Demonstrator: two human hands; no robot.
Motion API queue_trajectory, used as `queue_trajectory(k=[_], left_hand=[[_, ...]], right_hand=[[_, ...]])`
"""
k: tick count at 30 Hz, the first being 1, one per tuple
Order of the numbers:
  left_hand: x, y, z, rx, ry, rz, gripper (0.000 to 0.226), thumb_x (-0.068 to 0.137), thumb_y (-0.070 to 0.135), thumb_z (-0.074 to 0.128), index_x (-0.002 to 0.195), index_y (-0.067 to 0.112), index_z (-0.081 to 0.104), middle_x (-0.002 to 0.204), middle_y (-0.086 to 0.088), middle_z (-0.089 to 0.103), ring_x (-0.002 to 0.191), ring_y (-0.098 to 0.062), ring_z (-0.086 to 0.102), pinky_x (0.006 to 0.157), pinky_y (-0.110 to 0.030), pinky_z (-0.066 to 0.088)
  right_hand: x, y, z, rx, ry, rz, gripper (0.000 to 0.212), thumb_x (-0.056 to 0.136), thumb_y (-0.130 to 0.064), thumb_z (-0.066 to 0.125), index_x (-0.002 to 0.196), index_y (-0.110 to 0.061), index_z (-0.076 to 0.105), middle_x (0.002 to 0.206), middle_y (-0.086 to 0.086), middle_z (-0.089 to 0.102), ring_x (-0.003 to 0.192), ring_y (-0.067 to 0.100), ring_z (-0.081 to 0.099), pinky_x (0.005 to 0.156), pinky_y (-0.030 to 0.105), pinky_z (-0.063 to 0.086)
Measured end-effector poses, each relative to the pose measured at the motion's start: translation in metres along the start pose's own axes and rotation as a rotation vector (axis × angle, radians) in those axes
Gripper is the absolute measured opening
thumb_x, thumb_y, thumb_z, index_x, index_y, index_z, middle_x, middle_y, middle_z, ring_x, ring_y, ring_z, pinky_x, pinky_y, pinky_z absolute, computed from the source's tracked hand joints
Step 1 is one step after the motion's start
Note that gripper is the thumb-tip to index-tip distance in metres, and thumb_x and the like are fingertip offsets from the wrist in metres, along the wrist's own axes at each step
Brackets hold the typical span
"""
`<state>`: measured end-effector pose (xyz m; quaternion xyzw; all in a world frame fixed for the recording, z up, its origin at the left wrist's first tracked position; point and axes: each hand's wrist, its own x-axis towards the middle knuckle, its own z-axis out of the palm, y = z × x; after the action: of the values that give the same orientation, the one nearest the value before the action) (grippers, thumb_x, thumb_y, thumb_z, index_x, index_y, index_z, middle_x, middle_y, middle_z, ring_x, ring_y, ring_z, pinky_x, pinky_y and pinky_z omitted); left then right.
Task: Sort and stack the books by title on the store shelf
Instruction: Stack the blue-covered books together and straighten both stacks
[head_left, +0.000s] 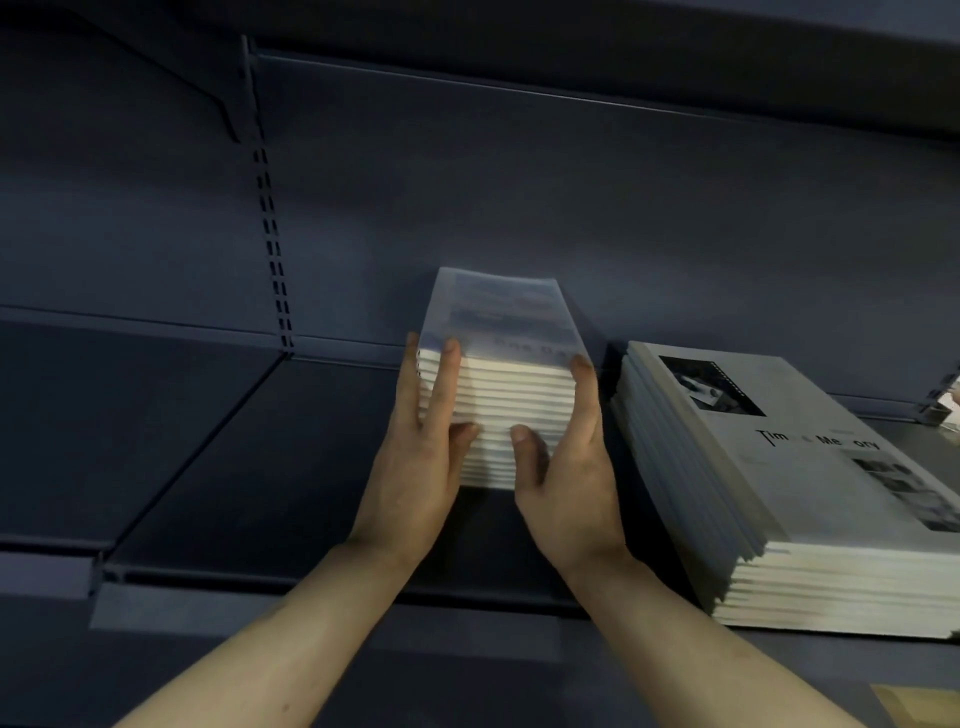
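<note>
Both forearms reach up from the bottom edge to a stack of books held between two hands on the dark shelf.

Straight ahead of the hands, the held stack (506, 395) sits on the shelf board (291, 441), its long axis running away toward the back panel, page edges facing the camera. Left hand (423, 436) lies flat along the stack's left side, fingers nearly straight, thumb on the page edges. Right hand (569, 457) presses the right side likewise, thumb on the front. Neither hand is clearly nearer. Just to the right, apart by a narrow gap, lies a larger stack (779, 493) titled, as far as legible, "Time Memory". The next move probably squares this stack beside it.
</note>
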<state>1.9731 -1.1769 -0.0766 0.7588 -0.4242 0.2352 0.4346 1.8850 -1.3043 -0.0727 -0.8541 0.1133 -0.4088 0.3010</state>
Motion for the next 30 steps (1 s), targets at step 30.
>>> queue_trajectory(k=[30], left_hand=[[0.0, 0.0, 0.004, 0.322, -0.032, -0.005, 0.12, 0.075, 0.05, 0.072, 0.155, 0.018, -0.013, 0.157, -0.027, -0.021, 0.149, -0.036, -0.005, 0.117, -0.058, 0.02]], right_hand=[[0.002, -0.001, 0.009, -0.377, 0.187, -0.106, 0.068, 0.099, -0.023, 0.054, 0.156, -0.015, 0.016, 0.163, 0.015, -0.005, 0.151, 0.032, 0.001, 0.12, 0.055, 0.016]])
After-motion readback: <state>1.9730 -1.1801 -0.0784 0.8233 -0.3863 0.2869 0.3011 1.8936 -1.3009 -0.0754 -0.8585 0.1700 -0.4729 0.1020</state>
